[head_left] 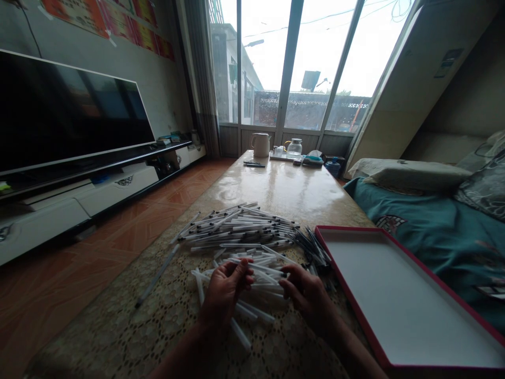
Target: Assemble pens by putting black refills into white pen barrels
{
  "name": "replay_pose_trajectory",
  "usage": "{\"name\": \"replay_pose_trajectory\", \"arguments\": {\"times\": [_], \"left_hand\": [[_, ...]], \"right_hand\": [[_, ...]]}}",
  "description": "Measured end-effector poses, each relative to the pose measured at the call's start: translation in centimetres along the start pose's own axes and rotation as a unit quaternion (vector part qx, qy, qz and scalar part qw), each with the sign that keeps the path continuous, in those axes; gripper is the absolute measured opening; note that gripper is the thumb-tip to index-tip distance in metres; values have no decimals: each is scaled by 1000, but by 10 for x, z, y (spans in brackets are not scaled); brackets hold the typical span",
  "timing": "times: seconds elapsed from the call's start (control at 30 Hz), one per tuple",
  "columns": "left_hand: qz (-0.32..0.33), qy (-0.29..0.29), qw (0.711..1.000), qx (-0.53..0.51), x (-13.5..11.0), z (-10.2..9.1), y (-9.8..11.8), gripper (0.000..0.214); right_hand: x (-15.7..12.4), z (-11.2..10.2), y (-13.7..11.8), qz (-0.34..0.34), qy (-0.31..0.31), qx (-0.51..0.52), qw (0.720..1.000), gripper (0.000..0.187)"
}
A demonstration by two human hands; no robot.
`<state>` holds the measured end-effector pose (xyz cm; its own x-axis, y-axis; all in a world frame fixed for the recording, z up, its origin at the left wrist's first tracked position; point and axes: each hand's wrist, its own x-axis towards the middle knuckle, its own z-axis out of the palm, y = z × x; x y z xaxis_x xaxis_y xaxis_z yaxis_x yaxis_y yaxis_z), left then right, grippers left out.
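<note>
Between my two hands is a white pen (266, 269) with a dark end pointing right. My left hand (226, 287) is closed, thumb and fingers pinching the pen's left end. My right hand (304, 287) is closed at the dark end, its fingertips partly hiding it. Beneath and around both hands lie loose white pen barrels (246, 310). Just beyond them is a heap of white pens with dark ends (236, 226). A bunch of thin black pen refills (313, 245) rests to the right of the heap.
A shallow red-rimmed box lid (389, 300) with a white inside lies at the right of the table (173, 337). One pen (158, 276) lies apart on the left. A pitcher (260, 145) and a glass jar (294, 149) stand at the far end. A bed (426, 221) borders the right side.
</note>
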<state>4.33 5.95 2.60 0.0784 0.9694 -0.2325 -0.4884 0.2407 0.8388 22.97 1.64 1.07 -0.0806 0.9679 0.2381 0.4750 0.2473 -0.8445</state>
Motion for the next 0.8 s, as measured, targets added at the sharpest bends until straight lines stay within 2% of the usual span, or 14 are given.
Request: {"name": "replay_pose_trajectory", "arguments": {"times": [0.13, 0.27, 0.47, 0.63, 0.8], "left_hand": [[1, -6, 1000, 1, 1, 0, 0, 40], [3, -6, 1000, -3, 1, 0, -1, 39], [-2, -14, 1000, 1, 0, -1, -1, 38], [0, -9, 1000, -1, 1, -1, -2, 37], [0, -23, 1000, 0, -1, -1, -1, 35]], "right_hand": [[0, 0, 1, 2, -14, 6, 1000, 37], [0, 0, 0, 0, 2, 13, 1000, 24], [-1, 0, 0, 20, -21, 41, 999, 40], [1, 0, -2, 6, -6, 44, 999, 29], [0, 2, 3, 19, -26, 76, 997, 43]]}}
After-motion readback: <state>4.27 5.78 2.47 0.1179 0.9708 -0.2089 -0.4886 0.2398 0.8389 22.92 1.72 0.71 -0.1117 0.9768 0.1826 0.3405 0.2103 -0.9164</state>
